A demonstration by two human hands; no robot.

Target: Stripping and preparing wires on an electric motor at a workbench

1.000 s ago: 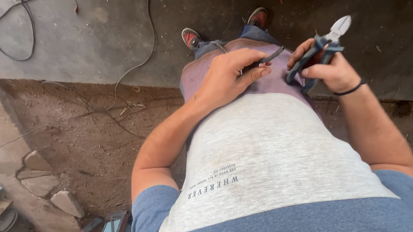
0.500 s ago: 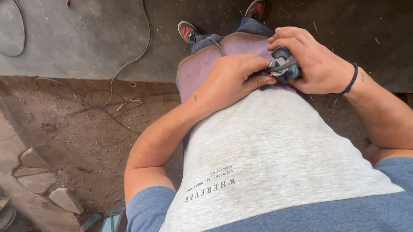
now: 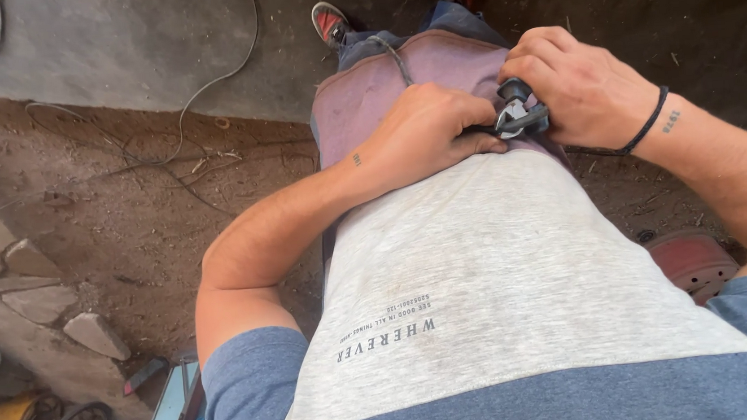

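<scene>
1. Looking down from the head camera, a person stands with both hands pressed together at the waist, over a purple apron (image 3: 382, 101) that hangs below a grey and blue shirt (image 3: 487, 272).
2. The right hand (image 3: 581, 91) has its fingers curled shut around a pair of pliers (image 3: 516, 115) with dark handles and a pale metal head; only that head and a bit of handle show between the hands.
3. The left hand (image 3: 425, 133) lies just to the left, touching the tool; its fingers are bent closed against the pliers' near end, though what exactly they pinch is hidden.
4. By my judgement the pliers are stiff, fairly heavy for their size and hard, with smooth metal at the head that could slip; the covered handles are the sound place to hold, as the right hand does.
5. A thin dark cord (image 3: 391, 55) runs up the apron toward the shoes (image 3: 330, 20) at the far side.
6. On the dirt floor (image 3: 122, 214) at left lie loose cables (image 3: 201, 90); a reddish disc (image 3: 693, 259) sits at right.
</scene>
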